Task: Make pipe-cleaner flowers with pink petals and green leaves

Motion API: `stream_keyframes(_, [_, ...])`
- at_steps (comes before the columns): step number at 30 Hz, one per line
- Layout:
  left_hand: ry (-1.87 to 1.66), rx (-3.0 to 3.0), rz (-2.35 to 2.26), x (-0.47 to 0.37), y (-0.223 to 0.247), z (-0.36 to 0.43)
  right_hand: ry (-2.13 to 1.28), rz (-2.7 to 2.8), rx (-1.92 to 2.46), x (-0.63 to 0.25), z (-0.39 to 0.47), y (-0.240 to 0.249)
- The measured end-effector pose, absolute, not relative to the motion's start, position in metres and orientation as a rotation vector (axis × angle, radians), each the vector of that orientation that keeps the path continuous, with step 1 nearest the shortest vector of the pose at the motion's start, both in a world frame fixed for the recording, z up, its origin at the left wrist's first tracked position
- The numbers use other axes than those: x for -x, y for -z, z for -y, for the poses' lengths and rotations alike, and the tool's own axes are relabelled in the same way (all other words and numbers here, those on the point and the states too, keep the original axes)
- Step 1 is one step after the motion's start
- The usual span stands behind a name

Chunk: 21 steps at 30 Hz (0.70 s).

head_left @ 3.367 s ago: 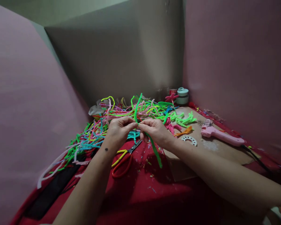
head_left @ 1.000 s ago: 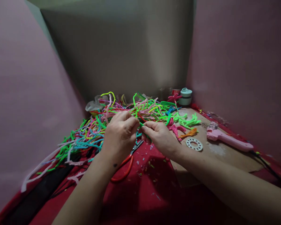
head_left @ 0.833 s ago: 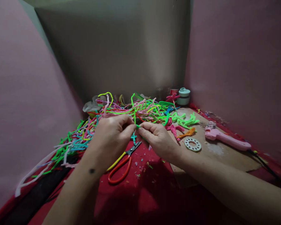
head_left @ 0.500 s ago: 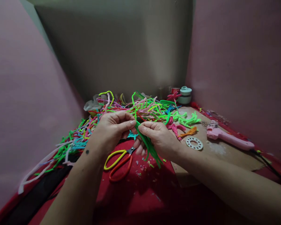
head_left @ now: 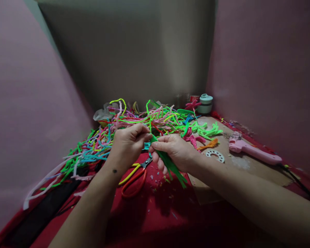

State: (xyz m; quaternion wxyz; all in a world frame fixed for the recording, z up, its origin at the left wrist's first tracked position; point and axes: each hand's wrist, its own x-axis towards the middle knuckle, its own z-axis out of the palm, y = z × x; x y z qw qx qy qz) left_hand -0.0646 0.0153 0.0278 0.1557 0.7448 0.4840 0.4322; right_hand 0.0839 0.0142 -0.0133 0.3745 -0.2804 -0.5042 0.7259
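A bundle of green pipe cleaners [head_left: 167,163] hangs down and to the right from between my hands. My right hand [head_left: 174,148] is closed round its upper part, thumb on top and fingers curled beneath. At the bundle's top end, my left hand [head_left: 131,139] pinches with thumb and forefinger; exactly what lies in that pinch is hidden. Scissors [head_left: 134,179] with one yellow and one red handle lie just below my hands on the red cloth [head_left: 155,220], where small coloured scraps are scattered.
A heap of multicoloured pipe cleaners [head_left: 142,119] spreads behind and left of my hands. On the cardboard [head_left: 258,175] at right lie a pink glue gun [head_left: 255,151] with its cord, a white ring with holes [head_left: 215,152] and an orange piece [head_left: 208,144]. A pale-lidded jar [head_left: 205,103] stands behind.
My left hand has turned and shifted slightly right, now covering part of the scissors' yellow handle. The lower ends of the green bundle have swung a little to the right.
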Motion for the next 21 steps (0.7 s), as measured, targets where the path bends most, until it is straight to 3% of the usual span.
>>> stream_keyframes(4, [-1.341, -2.319, -1.472, 0.062, -0.025, -0.015, -1.893, 1.325, 0.739, -0.085, -0.016, 0.018])
stream_keyframes(10, [-1.079, -1.498, -1.076, 0.067, -0.022, -0.024, -1.877, 1.348, 0.749, -0.087, -0.015, 0.014])
stream_keyframes(13, [-1.01, -1.395, -0.945, 0.067, -0.017, -0.028, -1.873, 1.358, 0.743, -0.089, -0.017, 0.014])
stream_keyframes(21, [-1.158, -1.659, -1.3, 0.063, -0.01, -0.03, -1.989, 1.372, 0.648, -0.088, -0.023, 0.025])
